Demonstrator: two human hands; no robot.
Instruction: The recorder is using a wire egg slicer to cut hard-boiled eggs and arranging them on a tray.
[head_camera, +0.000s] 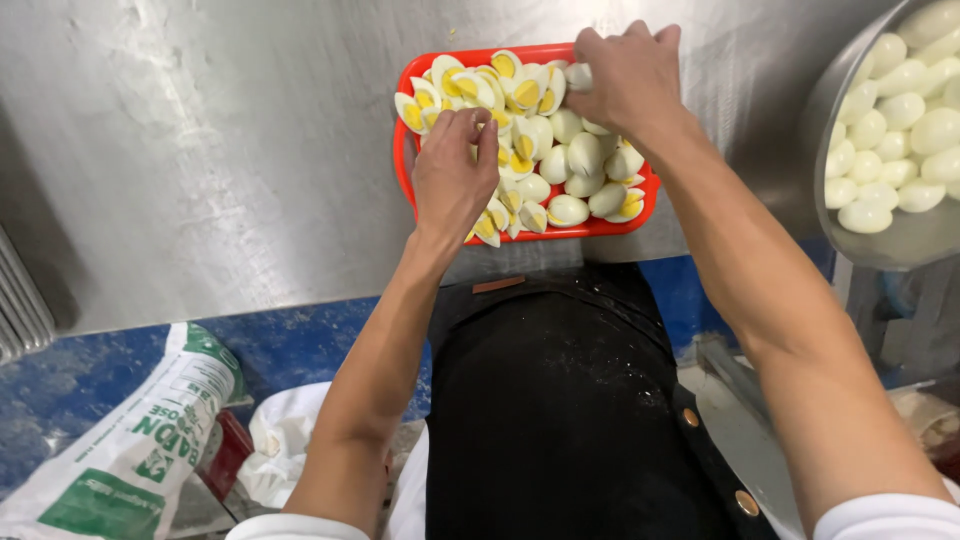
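Left of the red tray (403, 170) the steel table (220, 150) lies bare, open for passing. The tray is crowded with halved eggs (560, 160), both hands over it. On the right, a metal bowl (822, 110) of peeled eggs (890, 110) blocks that side.

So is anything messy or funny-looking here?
A little. The red tray hangs partly over the front edge of the steel table, and its egg halves lie jumbled, some yolk up, some yolk down. The left hand and right hand are both over them. Nothing looks spilled.
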